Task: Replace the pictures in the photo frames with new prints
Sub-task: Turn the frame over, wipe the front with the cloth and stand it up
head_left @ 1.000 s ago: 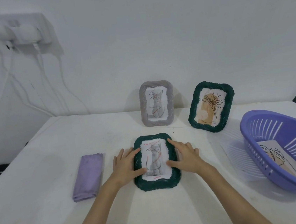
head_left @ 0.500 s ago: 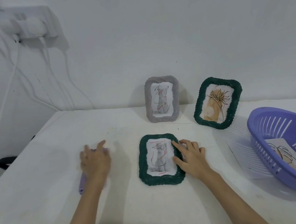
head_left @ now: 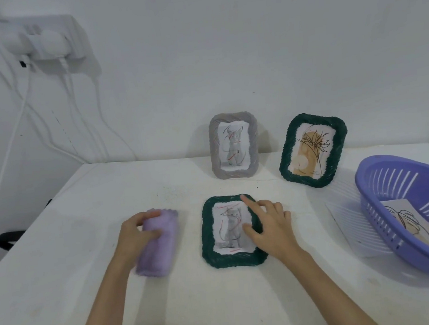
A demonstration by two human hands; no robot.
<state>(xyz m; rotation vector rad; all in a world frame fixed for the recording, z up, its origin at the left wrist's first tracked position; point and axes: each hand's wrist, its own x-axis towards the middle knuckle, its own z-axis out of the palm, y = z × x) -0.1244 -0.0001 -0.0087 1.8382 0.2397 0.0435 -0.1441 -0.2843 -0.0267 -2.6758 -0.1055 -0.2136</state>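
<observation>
Flat on the table (head_left: 59, 258) lies the green frame (head_left: 230, 231), long axis running away from the person, right hand (head_left: 269, 224) resting loose-fingered on its right edge while the left hand (head_left: 136, 232) grips the purple cloth (head_left: 158, 243) just left of it.

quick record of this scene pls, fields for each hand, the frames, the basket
left hand: grips the folded purple cloth
right hand: rests on the flat green frame, fingers on its cat print
grey frame: upright at the wall, cat print
second green frame: leaning, plant print
purple basket: right side, holds a plant print
</observation>
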